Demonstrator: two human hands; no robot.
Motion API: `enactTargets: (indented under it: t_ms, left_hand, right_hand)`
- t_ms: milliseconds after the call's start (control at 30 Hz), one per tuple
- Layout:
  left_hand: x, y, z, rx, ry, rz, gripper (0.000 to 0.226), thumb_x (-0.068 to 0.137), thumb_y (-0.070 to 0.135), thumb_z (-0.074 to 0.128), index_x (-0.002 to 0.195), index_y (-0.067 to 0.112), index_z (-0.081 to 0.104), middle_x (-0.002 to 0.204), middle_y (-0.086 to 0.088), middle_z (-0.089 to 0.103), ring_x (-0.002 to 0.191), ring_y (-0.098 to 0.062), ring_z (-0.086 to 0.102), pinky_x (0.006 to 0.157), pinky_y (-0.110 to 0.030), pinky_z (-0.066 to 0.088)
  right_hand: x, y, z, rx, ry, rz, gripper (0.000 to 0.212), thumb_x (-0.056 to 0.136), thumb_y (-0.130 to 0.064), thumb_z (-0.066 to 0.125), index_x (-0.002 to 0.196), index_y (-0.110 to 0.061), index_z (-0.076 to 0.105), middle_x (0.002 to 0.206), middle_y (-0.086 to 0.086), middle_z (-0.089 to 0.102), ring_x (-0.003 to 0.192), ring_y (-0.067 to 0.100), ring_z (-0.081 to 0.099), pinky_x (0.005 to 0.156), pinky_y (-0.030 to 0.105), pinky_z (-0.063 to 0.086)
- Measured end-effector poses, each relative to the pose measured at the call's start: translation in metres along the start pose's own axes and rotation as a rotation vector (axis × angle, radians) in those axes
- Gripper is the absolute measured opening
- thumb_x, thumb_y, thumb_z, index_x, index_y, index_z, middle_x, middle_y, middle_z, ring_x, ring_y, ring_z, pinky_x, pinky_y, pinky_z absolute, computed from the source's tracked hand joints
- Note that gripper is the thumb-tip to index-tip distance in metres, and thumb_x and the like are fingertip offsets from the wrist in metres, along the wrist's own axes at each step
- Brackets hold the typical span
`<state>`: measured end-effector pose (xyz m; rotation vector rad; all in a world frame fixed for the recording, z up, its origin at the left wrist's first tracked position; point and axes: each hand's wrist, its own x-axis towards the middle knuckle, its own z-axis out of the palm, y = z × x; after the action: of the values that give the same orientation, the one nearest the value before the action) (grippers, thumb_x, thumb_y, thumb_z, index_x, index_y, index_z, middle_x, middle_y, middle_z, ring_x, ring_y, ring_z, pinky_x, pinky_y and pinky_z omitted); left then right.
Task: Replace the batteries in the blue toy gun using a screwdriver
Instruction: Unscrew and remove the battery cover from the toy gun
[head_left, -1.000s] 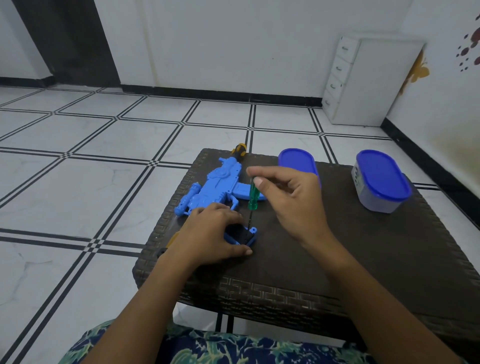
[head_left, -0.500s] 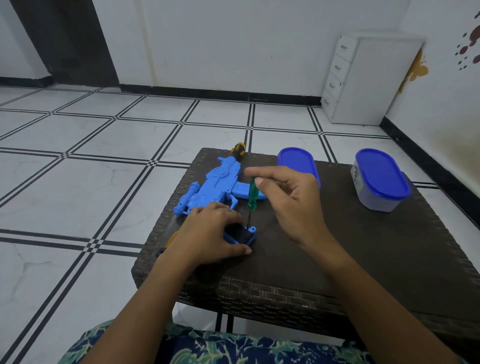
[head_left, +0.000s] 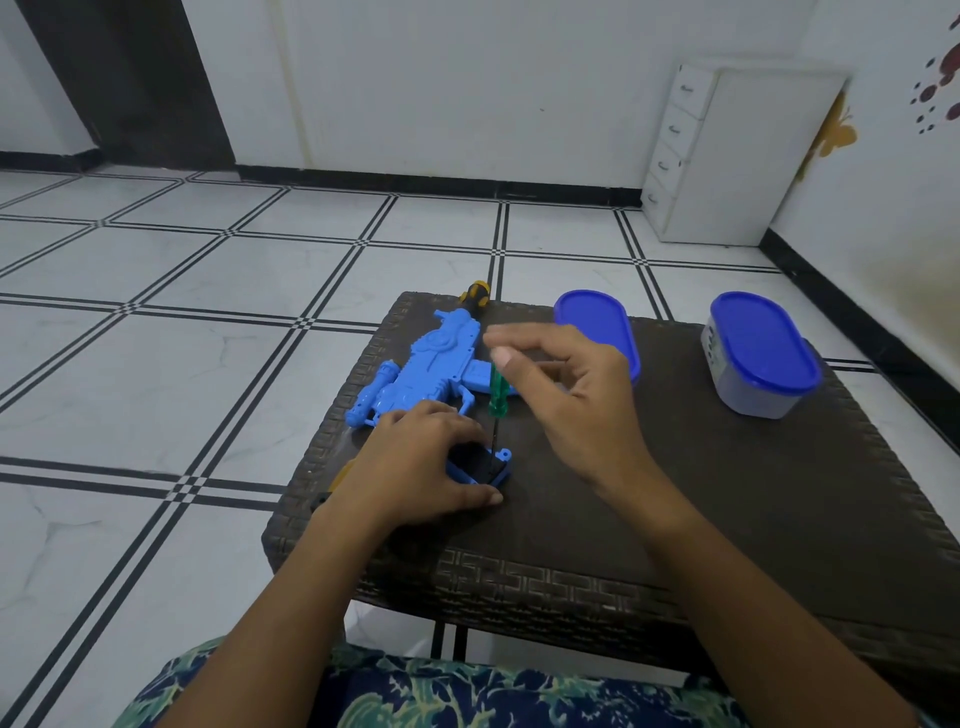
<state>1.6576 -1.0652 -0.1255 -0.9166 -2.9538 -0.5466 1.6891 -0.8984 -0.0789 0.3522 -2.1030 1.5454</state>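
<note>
The blue toy gun lies on the dark woven table near its far left corner. In front of it a small blue battery holder rests on the table, and my left hand grips it from the left. My right hand pinches the green-handled screwdriver upright, its thin shaft reaching down to the holder's right end near a small tab. The holder's left part is hidden under my fingers.
A second screwdriver with a black and yellow handle lies behind the gun. A blue lid lies flat behind my right hand. A lidded container stands at the right. A yellow object peeks out under my left wrist.
My right hand's fingers have shifted slightly around the screwdriver handle, which stays upright over the holder. My left hand has not moved.
</note>
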Motion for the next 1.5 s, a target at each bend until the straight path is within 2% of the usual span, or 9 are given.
enactTargets:
  t_ms: [100, 333, 533, 633, 800, 1000, 1133, 1267, 1500]
  left_hand:
    - [0.0008, -0.0005, 0.0009, -0.001, 0.012, 0.0, 0.056, 0.066, 0.066, 0.068, 0.114, 0.037, 0.06, 0.12, 0.019, 0.059, 0.128, -0.005, 0.038, 0.1, -0.038, 0.029]
    - [0.0017, -0.0015, 0.002, 0.003, -0.002, -0.009, 0.06, 0.066, 0.067, 0.068, 0.118, 0.037, 0.058, 0.126, 0.019, 0.057, 0.131, -0.004, 0.035, 0.102, -0.038, 0.027]
    - [0.001, -0.001, 0.001, -0.002, 0.004, -0.003, 0.057, 0.067, 0.066, 0.068, 0.114, 0.036, 0.059, 0.121, 0.017, 0.059, 0.128, -0.006, 0.038, 0.102, -0.04, 0.029]
    - [0.001, -0.0008, 0.0009, 0.003, 0.0, 0.002, 0.056, 0.067, 0.066, 0.068, 0.114, 0.037, 0.059, 0.121, 0.019, 0.058, 0.128, -0.005, 0.038, 0.101, -0.039, 0.029]
    - [0.0022, -0.0021, 0.0015, 0.006, -0.019, -0.006, 0.06, 0.067, 0.067, 0.066, 0.118, 0.037, 0.058, 0.125, 0.017, 0.057, 0.131, -0.005, 0.035, 0.105, -0.041, 0.03]
    - [0.0014, -0.0018, 0.0021, 0.006, 0.011, 0.004, 0.054, 0.067, 0.066, 0.067, 0.111, 0.036, 0.059, 0.117, 0.016, 0.059, 0.126, -0.006, 0.039, 0.1, -0.04, 0.032]
    - [0.0013, -0.0016, 0.0022, 0.007, 0.018, 0.005, 0.054, 0.067, 0.065, 0.068, 0.112, 0.035, 0.06, 0.117, 0.015, 0.059, 0.127, -0.006, 0.04, 0.099, -0.039, 0.031]
    - [0.0011, -0.0007, 0.0019, 0.009, 0.012, 0.001, 0.057, 0.067, 0.065, 0.068, 0.115, 0.035, 0.06, 0.121, 0.015, 0.059, 0.128, -0.006, 0.038, 0.101, -0.039, 0.029]
    - [0.0003, -0.0008, 0.0014, 0.002, 0.014, 0.004, 0.055, 0.068, 0.065, 0.067, 0.114, 0.036, 0.059, 0.119, 0.016, 0.059, 0.128, -0.006, 0.038, 0.101, -0.04, 0.031]
  right_hand:
    - [0.0011, -0.0003, 0.0006, -0.045, 0.03, -0.062, 0.013, 0.08, -0.025, 0.077, 0.092, -0.019, 0.076, 0.093, -0.004, 0.067, 0.097, 0.017, 0.064, 0.071, 0.028, 0.056]
    - [0.0016, -0.0018, -0.002, 0.007, 0.01, -0.004, 0.017, 0.088, -0.003, 0.065, 0.101, -0.012, 0.072, 0.093, -0.001, 0.074, 0.091, 0.009, 0.069, 0.077, 0.022, 0.055]
    - [0.0011, 0.0008, 0.0005, -0.048, 0.031, -0.08, 0.013, 0.08, -0.024, 0.077, 0.089, -0.015, 0.076, 0.092, -0.003, 0.066, 0.096, 0.02, 0.062, 0.071, 0.031, 0.057]
    - [0.0032, 0.0004, -0.0017, -0.052, 0.037, -0.081, 0.01, 0.08, -0.017, 0.079, 0.089, -0.015, 0.075, 0.09, 0.0, 0.069, 0.09, 0.015, 0.065, 0.069, 0.026, 0.055]
    - [0.0019, -0.0013, -0.0025, -0.003, 0.013, -0.013, 0.019, 0.087, -0.003, 0.064, 0.099, -0.014, 0.073, 0.092, -0.003, 0.074, 0.09, 0.008, 0.069, 0.075, 0.019, 0.054]
    - [-0.0006, 0.0028, 0.0007, -0.048, 0.014, -0.08, 0.014, 0.079, -0.021, 0.079, 0.093, -0.017, 0.076, 0.093, -0.004, 0.069, 0.096, 0.016, 0.064, 0.07, 0.035, 0.058]
    - [0.0018, 0.0019, 0.0002, -0.038, -0.008, -0.057, 0.017, 0.081, -0.015, 0.078, 0.098, -0.016, 0.076, 0.092, -0.003, 0.071, 0.088, 0.013, 0.067, 0.07, 0.029, 0.057]
    - [-0.0002, 0.0027, -0.0005, -0.027, -0.059, -0.015, 0.021, 0.09, -0.014, 0.064, 0.109, -0.016, 0.073, 0.102, -0.006, 0.074, 0.1, 0.01, 0.068, 0.082, 0.036, 0.058]
    - [0.0006, 0.0015, 0.0004, -0.055, 0.002, -0.071, 0.016, 0.078, -0.019, 0.08, 0.094, -0.018, 0.075, 0.095, -0.004, 0.067, 0.097, 0.015, 0.063, 0.071, 0.037, 0.057]
